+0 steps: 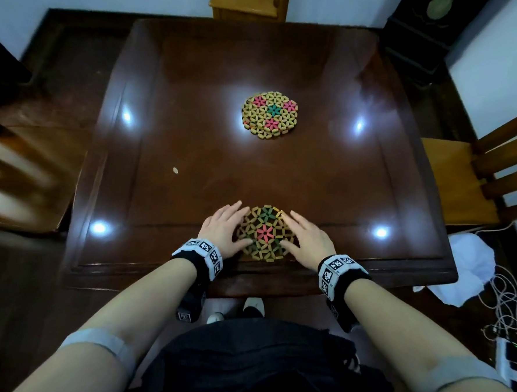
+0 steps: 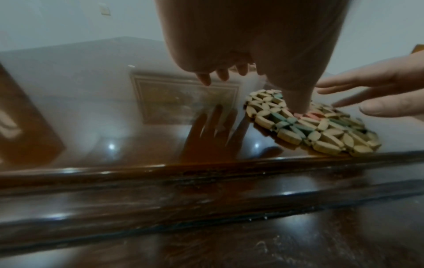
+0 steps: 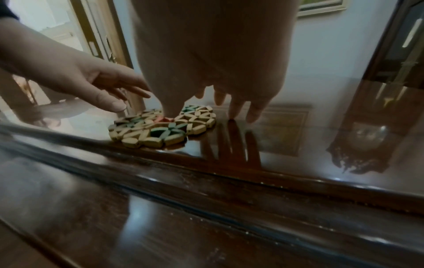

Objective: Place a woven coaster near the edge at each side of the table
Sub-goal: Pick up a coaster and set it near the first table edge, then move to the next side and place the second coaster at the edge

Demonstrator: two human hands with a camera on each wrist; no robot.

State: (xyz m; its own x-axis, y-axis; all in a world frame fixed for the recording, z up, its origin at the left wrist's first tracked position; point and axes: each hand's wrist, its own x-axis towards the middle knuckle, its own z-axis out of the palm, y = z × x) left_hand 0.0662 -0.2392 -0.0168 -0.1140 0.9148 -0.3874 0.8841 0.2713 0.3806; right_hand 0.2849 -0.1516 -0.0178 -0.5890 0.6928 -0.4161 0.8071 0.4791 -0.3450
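Observation:
Two round woven coasters of tan beads with pink and green flowers lie on the dark glossy table (image 1: 187,133). One coaster (image 1: 270,115) sits near the table's middle, untouched. The other coaster (image 1: 265,233) lies flat just inside the near rim, between my hands. My left hand (image 1: 233,229) is at its left side and my right hand (image 1: 295,230) at its right, fingers straight. In the left wrist view, my left thumb presses on this coaster (image 2: 321,130). The right wrist view shows my right thumb on the coaster (image 3: 160,130) as well.
A wooden chair (image 1: 477,179) stands at the table's right side and another chair (image 1: 13,168) at the left. A small pale speck (image 1: 175,170) lies on the left half of the tabletop. White cloth (image 1: 467,268) and tangled cables (image 1: 506,311) lie on the floor, right.

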